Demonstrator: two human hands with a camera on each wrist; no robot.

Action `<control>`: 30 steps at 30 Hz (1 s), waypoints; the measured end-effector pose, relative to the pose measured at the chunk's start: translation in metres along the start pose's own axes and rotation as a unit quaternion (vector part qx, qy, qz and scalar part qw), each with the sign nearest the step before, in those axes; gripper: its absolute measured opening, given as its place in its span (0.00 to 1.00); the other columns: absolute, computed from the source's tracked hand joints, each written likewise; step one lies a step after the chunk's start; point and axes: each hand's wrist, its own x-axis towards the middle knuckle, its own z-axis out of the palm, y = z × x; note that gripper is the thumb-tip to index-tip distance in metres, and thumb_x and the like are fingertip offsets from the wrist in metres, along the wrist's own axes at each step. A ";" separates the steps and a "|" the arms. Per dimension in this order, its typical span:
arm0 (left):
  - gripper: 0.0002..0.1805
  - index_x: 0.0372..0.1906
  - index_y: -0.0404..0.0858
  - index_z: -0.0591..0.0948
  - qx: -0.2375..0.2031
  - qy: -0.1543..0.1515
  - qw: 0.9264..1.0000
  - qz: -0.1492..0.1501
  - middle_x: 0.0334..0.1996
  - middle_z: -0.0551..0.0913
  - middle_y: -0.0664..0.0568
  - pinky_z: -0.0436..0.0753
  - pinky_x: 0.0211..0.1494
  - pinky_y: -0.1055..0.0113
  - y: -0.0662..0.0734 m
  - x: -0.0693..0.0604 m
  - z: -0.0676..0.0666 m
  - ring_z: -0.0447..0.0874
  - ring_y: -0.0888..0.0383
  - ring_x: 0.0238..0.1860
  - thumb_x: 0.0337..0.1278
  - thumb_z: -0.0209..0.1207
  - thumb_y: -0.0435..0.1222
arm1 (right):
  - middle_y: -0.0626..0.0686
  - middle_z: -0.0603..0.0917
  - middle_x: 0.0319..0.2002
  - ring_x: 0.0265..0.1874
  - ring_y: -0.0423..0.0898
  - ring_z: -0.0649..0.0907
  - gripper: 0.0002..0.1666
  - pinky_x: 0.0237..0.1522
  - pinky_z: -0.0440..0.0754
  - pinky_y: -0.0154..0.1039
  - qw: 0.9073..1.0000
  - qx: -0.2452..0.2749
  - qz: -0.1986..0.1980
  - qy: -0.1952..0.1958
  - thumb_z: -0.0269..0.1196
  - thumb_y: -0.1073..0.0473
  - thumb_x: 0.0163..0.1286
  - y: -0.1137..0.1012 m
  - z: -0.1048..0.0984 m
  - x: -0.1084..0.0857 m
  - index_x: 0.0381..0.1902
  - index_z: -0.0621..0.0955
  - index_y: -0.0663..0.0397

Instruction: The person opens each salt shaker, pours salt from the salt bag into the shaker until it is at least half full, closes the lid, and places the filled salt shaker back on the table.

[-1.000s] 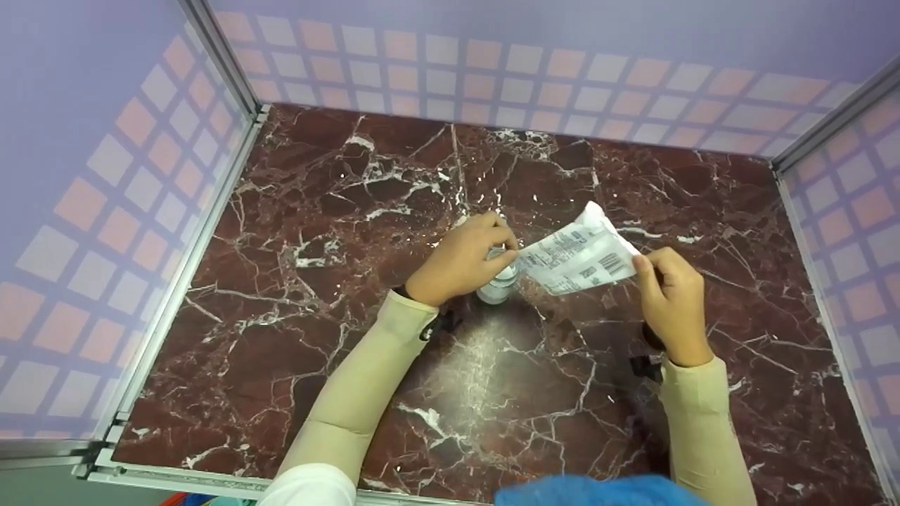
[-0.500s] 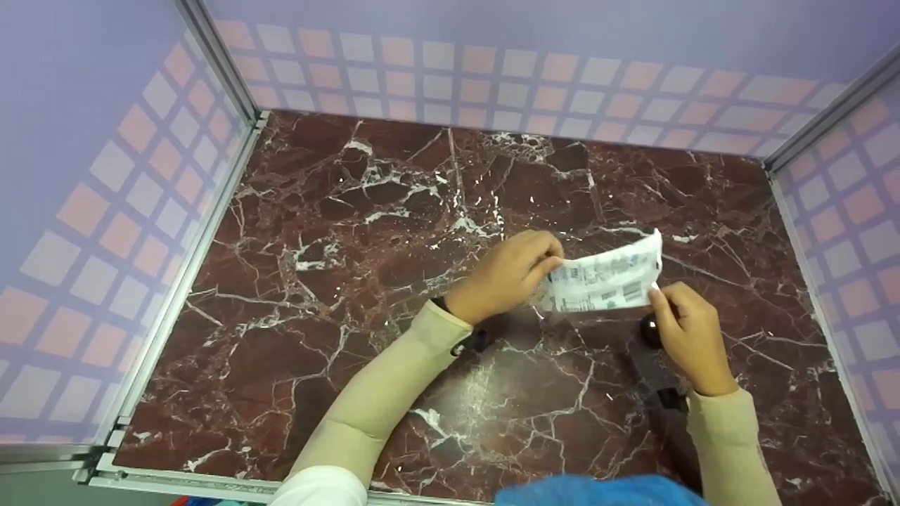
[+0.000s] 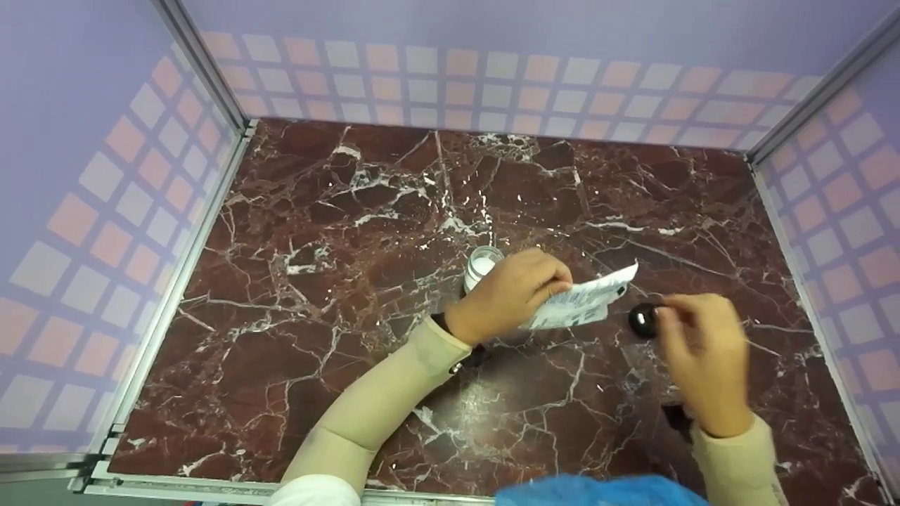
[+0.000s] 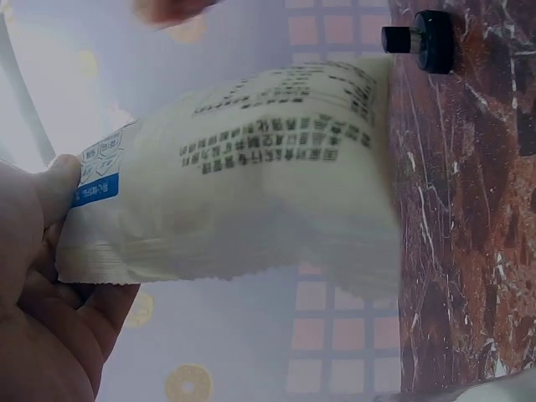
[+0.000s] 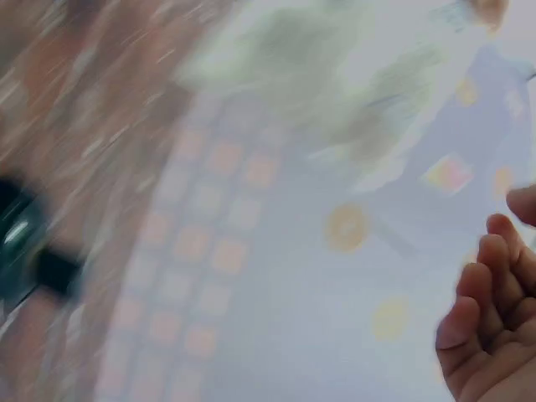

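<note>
My left hand (image 3: 510, 292) pinches one end of a white printed salt bag (image 3: 587, 301). In the left wrist view the bag (image 4: 243, 193) hangs slack, its printed side showing and thumb and fingers at its edge. A clear glass jar (image 3: 472, 278) with white contents stands just beyond my left hand, partly hidden by it. My right hand (image 3: 710, 365) is apart from the bag, with bent, loose fingers (image 5: 494, 293) holding nothing in the right wrist view. Beside it on the table lies a black knobbed lid (image 3: 643, 320), also seen as a black lid (image 4: 434, 42) in the left wrist view.
The dark red marbled table (image 3: 337, 281) has white specks scattered beyond the jar. Tall lilac panels (image 3: 492, 77) with pale squares enclose its back and sides, set in metal rails (image 3: 211, 70). A blue cloth (image 3: 598, 492) shows at the front edge.
My right hand has let go of the bag and moved right and nearer me. My left hand has carried the bag away from over the jar, which now shows.
</note>
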 end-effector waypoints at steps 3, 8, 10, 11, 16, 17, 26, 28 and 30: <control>0.10 0.42 0.38 0.83 0.019 -0.011 1.000 0.023 0.35 0.84 0.53 0.77 0.45 0.76 0.006 -0.005 0.004 0.79 0.60 0.37 0.75 0.57 0.41 | 0.60 0.82 0.36 0.35 0.56 0.76 0.19 0.44 0.70 0.41 0.997 0.003 -0.067 -0.045 0.63 0.54 0.73 -0.017 0.015 0.006 0.50 0.85 0.67; 0.10 0.42 0.38 0.82 0.041 -0.013 0.997 0.063 0.36 0.84 0.53 0.78 0.47 0.76 0.016 -0.014 0.012 0.80 0.60 0.38 0.76 0.56 0.40 | 0.55 0.82 0.35 0.32 0.52 0.75 0.19 0.38 0.68 0.41 0.983 0.006 -0.150 -0.105 0.60 0.51 0.80 -0.026 0.029 0.012 0.46 0.87 0.63; 0.10 0.43 0.38 0.81 0.043 -0.018 0.997 0.070 0.36 0.84 0.54 0.78 0.47 0.75 0.018 -0.016 0.014 0.81 0.60 0.39 0.77 0.56 0.40 | 0.53 0.82 0.33 0.31 0.50 0.74 0.18 0.37 0.68 0.38 0.980 0.013 -0.163 -0.110 0.60 0.52 0.80 -0.024 0.031 0.013 0.41 0.87 0.61; 0.09 0.43 0.39 0.81 0.044 -0.020 0.997 0.068 0.36 0.84 0.54 0.78 0.48 0.75 0.019 -0.017 0.014 0.81 0.60 0.40 0.77 0.55 0.40 | 0.53 0.82 0.33 0.31 0.50 0.74 0.17 0.37 0.69 0.37 0.979 0.018 -0.167 -0.113 0.61 0.53 0.79 -0.022 0.032 0.014 0.39 0.87 0.60; 0.10 0.49 0.37 0.82 0.035 -0.017 0.999 0.029 0.43 0.85 0.51 0.77 0.58 0.73 0.013 -0.013 0.009 0.82 0.58 0.47 0.77 0.56 0.39 | 0.51 0.81 0.29 0.29 0.46 0.74 0.07 0.34 0.71 0.32 0.977 0.044 -0.161 -0.131 0.69 0.62 0.68 -0.005 0.039 0.026 0.34 0.85 0.61; 0.12 0.52 0.35 0.81 0.033 -0.011 0.999 0.017 0.46 0.85 0.50 0.76 0.62 0.73 0.010 -0.012 0.007 0.82 0.57 0.50 0.76 0.57 0.40 | 0.51 0.80 0.28 0.29 0.45 0.74 0.05 0.33 0.71 0.31 0.978 0.046 -0.153 -0.134 0.70 0.64 0.65 0.000 0.041 0.030 0.33 0.85 0.61; 0.32 0.72 0.33 0.68 0.036 0.022 0.993 -0.106 0.63 0.77 0.45 0.68 0.74 0.65 -0.022 -0.028 -0.019 0.75 0.52 0.65 0.70 0.63 0.41 | 0.56 0.81 0.27 0.30 0.49 0.75 0.06 0.37 0.71 0.37 0.992 -0.024 -0.053 -0.113 0.72 0.71 0.63 0.069 0.046 0.075 0.30 0.83 0.64; 0.36 0.75 0.35 0.65 0.048 0.016 0.988 -0.146 0.67 0.75 0.45 0.65 0.77 0.64 -0.030 -0.033 -0.023 0.71 0.52 0.69 0.69 0.64 0.42 | 0.57 0.80 0.28 0.31 0.52 0.75 0.05 0.37 0.71 0.41 0.993 -0.050 -0.028 -0.105 0.71 0.70 0.65 0.086 0.049 0.080 0.31 0.84 0.65; 0.42 0.78 0.38 0.60 0.058 0.002 0.980 -0.188 0.71 0.70 0.45 0.62 0.79 0.62 -0.037 -0.037 -0.026 0.67 0.52 0.72 0.67 0.65 0.46 | 0.58 0.79 0.27 0.31 0.56 0.75 0.05 0.37 0.72 0.46 0.992 -0.075 -0.009 -0.096 0.70 0.70 0.66 0.102 0.054 0.081 0.31 0.84 0.66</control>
